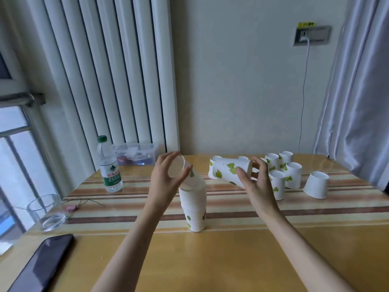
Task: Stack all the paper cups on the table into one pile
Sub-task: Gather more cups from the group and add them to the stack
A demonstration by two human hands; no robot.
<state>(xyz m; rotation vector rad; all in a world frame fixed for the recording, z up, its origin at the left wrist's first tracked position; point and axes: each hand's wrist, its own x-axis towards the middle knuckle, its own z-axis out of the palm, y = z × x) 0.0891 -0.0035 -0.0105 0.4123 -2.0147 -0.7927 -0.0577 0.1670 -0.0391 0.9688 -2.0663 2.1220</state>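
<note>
A pile of stacked white paper cups with green leaf prints (194, 209) stands upright in the middle of the table. My left hand (166, 178) grips a tilted cup (184, 171) whose lower end sits in the top of the pile. My right hand (255, 180) holds another leaf-print cup (229, 170) on its side, above the table to the right of the pile. Several loose cups (292, 173) stand upside down at the back right, and one plain white cup (316, 184) stands apart at the far right.
A water bottle with a green cap (109, 165) and a clear plastic box (136, 153) stand at the back left. A glass (47, 211) and a dark phone (42, 264) lie near the left edge. A curtain (357, 91) hangs at the right.
</note>
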